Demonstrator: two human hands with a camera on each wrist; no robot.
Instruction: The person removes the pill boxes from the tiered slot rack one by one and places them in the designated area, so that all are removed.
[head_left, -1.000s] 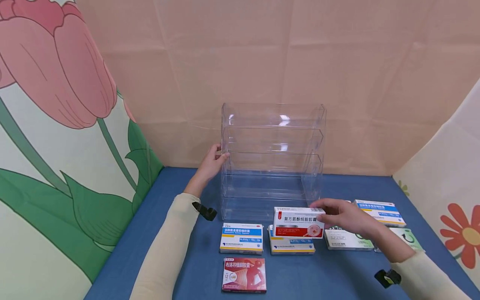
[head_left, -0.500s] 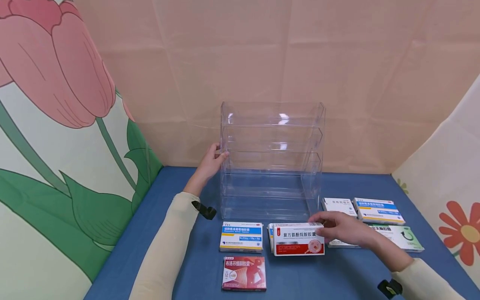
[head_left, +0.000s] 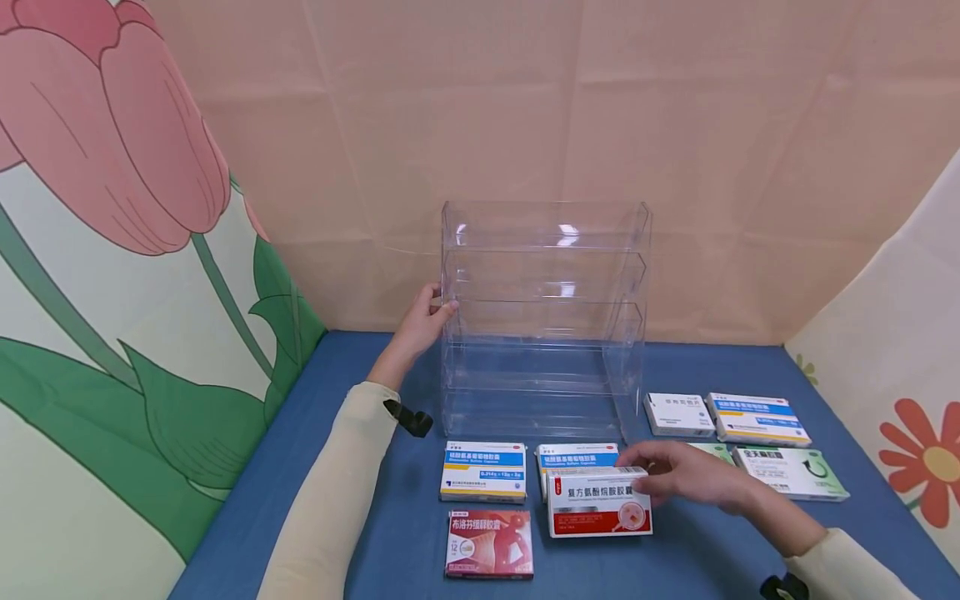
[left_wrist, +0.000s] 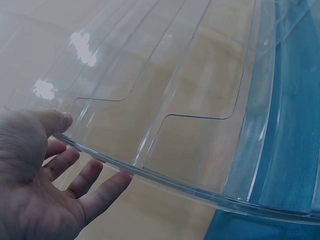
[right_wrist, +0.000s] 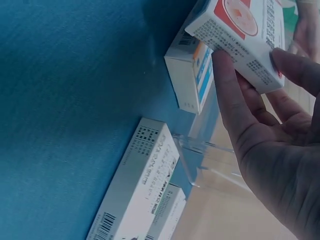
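Observation:
My right hand (head_left: 686, 477) pinches a white and red medicine box (head_left: 600, 507) by its right end. The box is tilted up, label facing me, and covers the lower part of a blue and white medicine box (head_left: 577, 456). In the right wrist view, the thumb and fingers grip the end of the white and red medicine box (right_wrist: 245, 40). My left hand (head_left: 416, 323) holds the left side of a clear plastic tiered rack (head_left: 543, 375). In the left wrist view, the thumb lies over the edge of the rack (left_wrist: 190, 150) and the fingers touch it from outside.
Left of the held box lie another blue and white box (head_left: 483, 472) and a pink-red box (head_left: 489, 544). To the right are a white box (head_left: 678, 414), a blue-white box (head_left: 759, 418) and green-white boxes (head_left: 791, 472), one partly hidden by my hand.
My right hand has lowered the white and red box toward me, uncovering the top of the blue and white box behind it. The left hand stays at the rack.

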